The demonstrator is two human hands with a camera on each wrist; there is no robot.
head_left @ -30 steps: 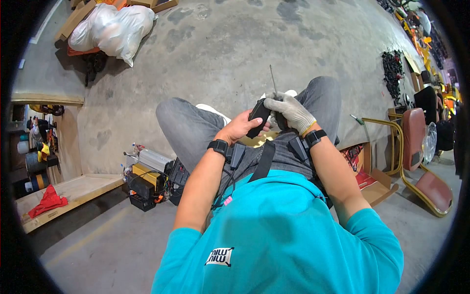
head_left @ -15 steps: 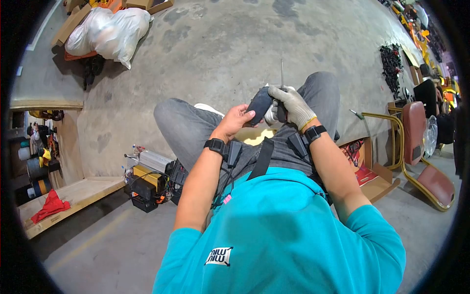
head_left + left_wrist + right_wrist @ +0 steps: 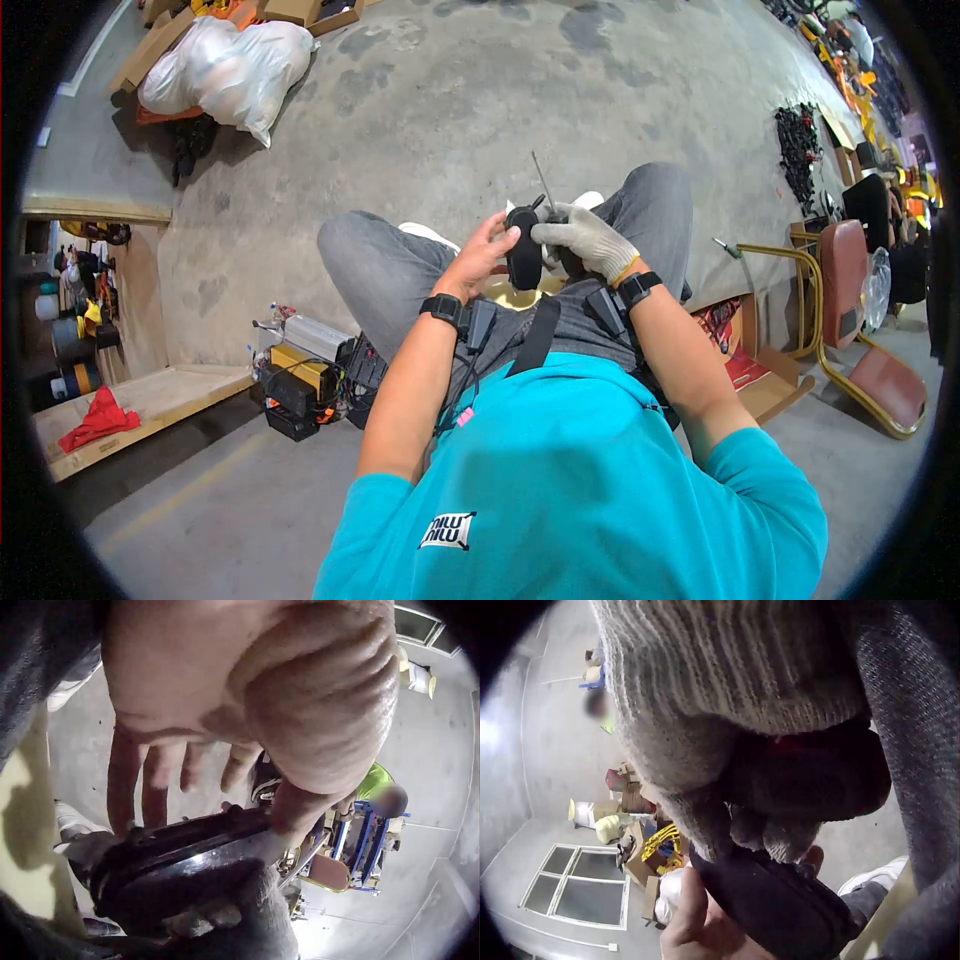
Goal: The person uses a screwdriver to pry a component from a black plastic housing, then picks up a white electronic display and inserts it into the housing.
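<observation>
A dark rounded device [image 3: 524,248] is held upright between the two hands above the lap. The bare left hand [image 3: 480,258] pinches its left side, thumb on the near face and fingers behind in the left wrist view. The gloved right hand [image 3: 590,240] grips a dark handle [image 3: 810,772], from which a thin metal shaft [image 3: 543,180] points up and away in the head view. Gloved fingertips touch the device [image 3: 780,907] in the right wrist view. What the shaft's tip touches cannot be told; it stands free of the device.
Crossed legs in grey trousers [image 3: 375,262] surround the hands, with something yellowish [image 3: 515,292] below them. Machine parts [image 3: 300,370] lie at the left, a chair [image 3: 845,280] and a cardboard box [image 3: 775,385] at the right, and a white bag [image 3: 235,75] at the upper left.
The device has turned from a slant to nearly upright. The metal shaft swung right, then back left, and now leans left. Both hands keep their hold.
</observation>
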